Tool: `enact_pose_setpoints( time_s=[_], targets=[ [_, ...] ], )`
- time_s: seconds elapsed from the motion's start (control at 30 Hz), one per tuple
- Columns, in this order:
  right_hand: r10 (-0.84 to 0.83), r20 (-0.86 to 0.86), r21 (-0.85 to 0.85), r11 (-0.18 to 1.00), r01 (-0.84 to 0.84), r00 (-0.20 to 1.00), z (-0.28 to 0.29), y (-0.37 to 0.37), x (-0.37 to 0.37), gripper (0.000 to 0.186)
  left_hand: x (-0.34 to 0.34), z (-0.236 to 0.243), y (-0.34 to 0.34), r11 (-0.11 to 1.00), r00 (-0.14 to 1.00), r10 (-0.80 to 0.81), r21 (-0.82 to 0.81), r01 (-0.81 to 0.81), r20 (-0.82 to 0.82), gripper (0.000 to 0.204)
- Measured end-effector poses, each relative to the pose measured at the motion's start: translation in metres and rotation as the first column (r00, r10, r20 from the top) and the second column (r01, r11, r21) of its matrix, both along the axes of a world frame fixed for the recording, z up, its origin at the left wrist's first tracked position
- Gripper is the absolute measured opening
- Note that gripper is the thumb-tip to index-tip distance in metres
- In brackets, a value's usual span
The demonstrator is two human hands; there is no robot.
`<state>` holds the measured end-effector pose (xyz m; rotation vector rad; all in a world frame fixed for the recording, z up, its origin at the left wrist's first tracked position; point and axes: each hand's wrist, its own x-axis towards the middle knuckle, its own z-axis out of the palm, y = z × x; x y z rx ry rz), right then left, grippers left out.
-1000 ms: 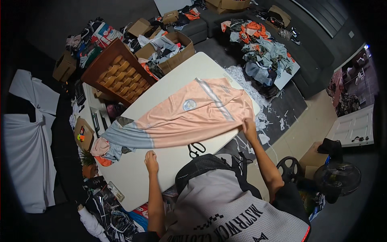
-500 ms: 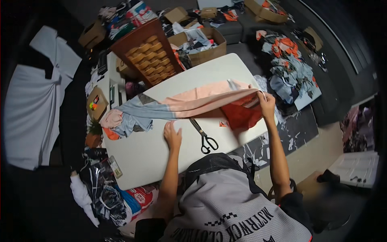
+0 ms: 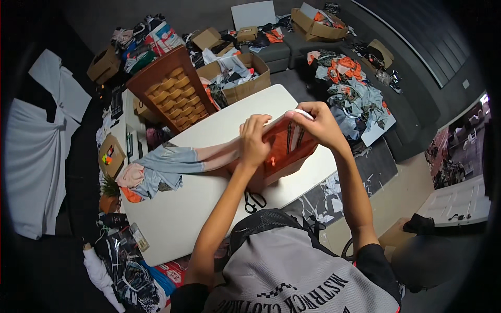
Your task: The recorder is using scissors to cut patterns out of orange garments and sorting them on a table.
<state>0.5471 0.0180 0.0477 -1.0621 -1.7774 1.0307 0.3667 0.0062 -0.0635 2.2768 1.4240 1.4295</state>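
A long piece of fabric (image 3: 284, 148) hangs raised above the white table (image 3: 203, 208), its red-orange printed side toward me. My right hand (image 3: 319, 125) pinches its upper right edge, where a pale rim shows. Further left along the upper edge, my left hand (image 3: 254, 141) has its fingers curled round the cloth. From there the fabric runs left, pink then blue-grey, into a crumpled heap on the table's left end. Black-handled scissors (image 3: 255, 202) lie near the table's front edge, their blades hidden beneath the hanging cloth.
Behind the table stands a brown chair with a woven back (image 3: 175, 99). A cardboard box of scraps (image 3: 248, 88) is beyond it. Fabric piles (image 3: 355, 91) lie at the right back, and bagged items (image 3: 133, 276) sit at the lower left.
My left hand has come up from the table to the cloth and closed on it. My right hand has raised its end, moving left, and the red-orange side now faces me.
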Motion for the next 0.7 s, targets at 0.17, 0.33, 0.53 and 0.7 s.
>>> enact_pose_setpoints(
  time_s=[0.17, 0.33, 0.53, 0.7],
  targets=[
    [0.065, 0.073, 0.01, 0.998, -0.066, 0.995, 0.026, -0.008, 0.007, 0.019, -0.03, 0.029, -0.002, 0.918, 0.909, -0.25, -0.218, 0.332, 0.334, 0.039],
    [0.002, 0.592, 0.186, 0.973, -0.139, 0.806, 0.029, -0.008, 0.018, 0.021, -0.079, 0.075, -0.016, 0.965, 0.972, -0.226, -0.123, 0.234, 0.069, 0.022],
    [-0.492, 0.005, 0.6, 0.698, 0.392, 0.87, 0.018, 0.022, 0.051, 0.035, -0.148, 0.118, -0.034, 0.999, 0.952, 0.004, -0.043, -0.019, -0.307, 0.032],
    [-0.561, -0.301, 0.657, 0.464, 0.595, 0.771, 0.053, 0.031, 0.086, 0.029, -0.249, 0.128, -0.052, 0.904, 0.881, 0.418, 0.2, -0.379, -0.22, 0.013]
  ],
)
